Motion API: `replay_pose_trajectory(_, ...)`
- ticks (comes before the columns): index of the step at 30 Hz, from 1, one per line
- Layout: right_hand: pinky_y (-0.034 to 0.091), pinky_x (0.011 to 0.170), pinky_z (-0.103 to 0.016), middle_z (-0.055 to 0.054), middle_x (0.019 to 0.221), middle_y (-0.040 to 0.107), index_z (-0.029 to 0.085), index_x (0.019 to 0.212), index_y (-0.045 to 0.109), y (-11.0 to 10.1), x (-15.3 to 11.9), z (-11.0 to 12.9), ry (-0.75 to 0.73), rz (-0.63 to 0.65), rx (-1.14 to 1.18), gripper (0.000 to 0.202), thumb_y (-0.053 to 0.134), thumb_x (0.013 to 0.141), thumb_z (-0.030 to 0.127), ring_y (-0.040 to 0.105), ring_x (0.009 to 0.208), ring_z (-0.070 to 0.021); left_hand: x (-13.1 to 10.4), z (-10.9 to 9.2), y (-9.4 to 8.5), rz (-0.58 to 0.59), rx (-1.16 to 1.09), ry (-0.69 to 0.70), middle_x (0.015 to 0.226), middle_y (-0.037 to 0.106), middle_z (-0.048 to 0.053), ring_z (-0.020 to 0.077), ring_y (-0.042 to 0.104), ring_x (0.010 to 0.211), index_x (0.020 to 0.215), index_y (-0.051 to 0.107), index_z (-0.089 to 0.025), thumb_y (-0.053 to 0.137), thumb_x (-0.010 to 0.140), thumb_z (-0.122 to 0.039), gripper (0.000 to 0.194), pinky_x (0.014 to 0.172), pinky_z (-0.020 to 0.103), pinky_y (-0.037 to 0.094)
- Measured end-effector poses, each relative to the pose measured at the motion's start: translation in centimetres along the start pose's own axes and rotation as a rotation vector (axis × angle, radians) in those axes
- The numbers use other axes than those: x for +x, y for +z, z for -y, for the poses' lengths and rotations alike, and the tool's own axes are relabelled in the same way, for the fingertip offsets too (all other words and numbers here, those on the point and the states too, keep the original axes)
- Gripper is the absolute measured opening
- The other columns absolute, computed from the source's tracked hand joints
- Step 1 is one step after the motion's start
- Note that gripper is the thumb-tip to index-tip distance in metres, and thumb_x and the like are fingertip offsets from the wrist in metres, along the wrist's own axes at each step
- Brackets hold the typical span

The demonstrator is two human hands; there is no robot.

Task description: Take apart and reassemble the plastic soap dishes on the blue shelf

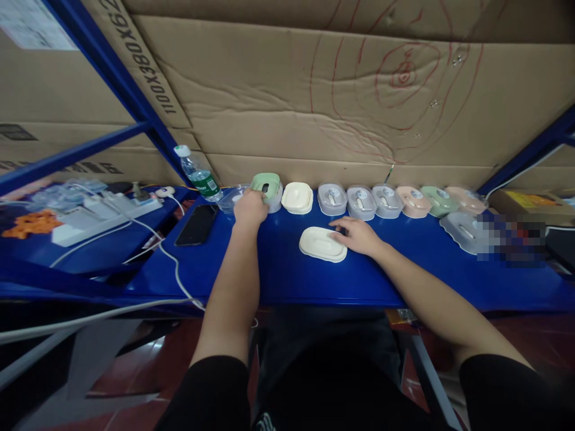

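Note:
My left hand (250, 208) reaches forward to a grey box with a green lid (266, 179) at the table's back edge. Its fingers close around the lid's near left side; the fingertips are partly hidden. On the table in front of me lies a cream oval lid (320, 245), flat. My right hand (359, 234) rests at that lid's right end, thumb touching its top and the other fingers apart from the thumb, beyond the far edge. Between the hands, farther back, sits a cream square box (298, 197). A clear plastic piece (233, 197) lies left of the green-lidded box.
Lidded boxes in grey (332, 199), pink (413, 201) and green (439, 201) line the back right. Another grey piece (465, 232) lies nearer. At left are a water bottle (200, 175), a phone (196, 225), a power strip (108, 218) and cables. Cardboard (260, 90) walls the back.

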State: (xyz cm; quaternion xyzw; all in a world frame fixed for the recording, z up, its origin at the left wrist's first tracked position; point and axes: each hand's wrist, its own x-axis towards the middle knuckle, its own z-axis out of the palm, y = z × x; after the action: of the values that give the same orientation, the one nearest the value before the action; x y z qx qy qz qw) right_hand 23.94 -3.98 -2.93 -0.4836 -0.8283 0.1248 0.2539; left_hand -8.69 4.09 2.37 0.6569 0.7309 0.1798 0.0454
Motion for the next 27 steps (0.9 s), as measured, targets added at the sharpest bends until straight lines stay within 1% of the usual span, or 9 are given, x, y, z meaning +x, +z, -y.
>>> replay_pose_trajectory(6, 0.056, 0.075, -0.037, -0.007, 0.11, 0.078, 0.024, 0.126, 0.076, -0.1, 0.0, 0.0, 0.007, 0.004, 0.003, 0.033, 0.07, 0.096, 0.037, 0.072, 0.081, -0.0205, -0.1, -0.4, -0.2, -0.125, -0.111, -0.077, 0.142, 0.062, 0.018, 0.0385, 0.067, 0.126, 0.123, 0.069, -0.02, 0.086, 0.082, -0.029, 0.045, 0.11, 0.051, 0.053)
replay_pose_trajectory(10, 0.058, 0.077, -0.038, -0.008, 0.112, 0.078, 0.024, 0.131, 0.073, -0.1, -0.1, 0.1, -0.001, -0.023, 0.017, 0.038, 0.07, 0.096, 0.038, 0.071, 0.079, -0.0204, -0.4, -0.8, -0.7, -0.326, -0.226, -0.077, 0.136, 0.065, 0.016, 0.034, 0.065, 0.127, 0.119, 0.065, -0.019, 0.081, 0.088, -0.034, 0.038, 0.11, 0.046, 0.052)
replay_pose_trajectory(13, 0.061, 0.08, -0.044, -0.01, 0.12, 0.075, 0.025, 0.148, 0.061, -0.2, -0.1, 0.1, -0.022, -0.104, 0.045, 0.055, 0.069, 0.096, 0.042, 0.071, 0.08, -0.0225, -0.7, -1.3, -1.1, -0.478, -0.392, -0.002, 0.118, 0.072, 0.01, 0.0277, 0.068, 0.115, 0.116, 0.062, -0.02, 0.072, 0.094, -0.041, 0.032, 0.102, 0.039, 0.053)
replay_pose_trajectory(15, 0.063, 0.084, -0.05, -0.014, 0.132, 0.07, 0.026, 0.162, 0.044, -0.5, -0.1, 0.1, -0.025, -0.194, 0.057, 0.076, 0.07, 0.095, 0.049, 0.072, 0.091, -0.0279, -1.2, -2.0, -1.3, -0.504, -0.516, 0.108, 0.104, 0.074, 0.007, 0.0243, 0.07, 0.102, 0.114, 0.062, -0.02, 0.064, 0.098, -0.048, 0.032, 0.093, 0.035, 0.054)
replay_pose_trajectory(18, 0.06, 0.1, -0.062, -0.019, 0.158, 0.052, 0.028, 0.173, 0.013, -1.1, 0.0, 0.1, -0.044, -0.33, 0.024, 0.111, 0.075, 0.088, 0.064, 0.064, 0.128, -0.041, -2.5, -3.5, -1.6, -0.381, -0.566, 0.331, 0.099, 0.075, 0.008, 0.0237, 0.07, 0.094, 0.109, 0.067, -0.02, 0.051, 0.104, -0.055, 0.04, 0.085, 0.034, 0.053)
replay_pose_trajectory(21, 0.044, 0.12, -0.069, -0.02, 0.173, 0.033, 0.028, 0.174, -0.002, -1.8, -0.1, 0.1, -0.128, -0.371, -0.07, 0.129, 0.078, 0.083, 0.072, 0.04, 0.154, -0.0472, -3.8, -5.0, -1.5, -0.099, -0.416, 0.488, 0.094, 0.076, 0.011, 0.0256, 0.07, 0.09, 0.097, 0.07, -0.018, 0.036, 0.107, -0.059, 0.054, 0.081, 0.036, 0.051)
replay_pose_trajectory(22, 0.04, 0.123, -0.07, -0.019, 0.174, 0.032, 0.028, 0.174, -0.003, -2.0, -0.1, 0.2, -0.161, -0.346, -0.095, 0.13, 0.078, 0.082, 0.073, 0.036, 0.157, -0.0477, -4.1, -5.3, -1.3, -0.012, -0.347, 0.512, 0.092, 0.076, 0.012, 0.0258, 0.07, 0.088, 0.093, 0.07, -0.018, 0.033, 0.108, -0.059, 0.058, 0.08, 0.036, 0.051)
replay_pose_trajectory(24, 0.037, 0.125, -0.07, -0.018, 0.171, 0.038, 0.03, 0.174, 0.003, -2.2, -0.3, 0.6, -0.216, -0.249, -0.105, 0.127, 0.079, 0.082, 0.073, 0.038, 0.156, -0.0476, -4.4, -5.7, -0.9, 0.123, -0.229, 0.526, 0.089, 0.077, 0.013, 0.0259, 0.069, 0.086, 0.086, 0.069, -0.017, 0.03, 0.107, -0.06, 0.062, 0.077, 0.035, 0.05)
replay_pose_trajectory(27, 0.044, 0.121, -0.066, -0.016, 0.164, 0.048, 0.032, 0.173, 0.02, -2.4, -0.5, 1.4, -0.242, -0.085, -0.042, 0.119, 0.081, 0.079, 0.073, 0.049, 0.149, -0.0452, -4.4, -5.6, -0.4, 0.349, -0.145, 0.52, 0.078, 0.076, 0.012, 0.0249, 0.07, 0.083, 0.08, 0.069, -0.017, 0.03, 0.106, -0.057, 0.062, 0.076, 0.033, 0.049)
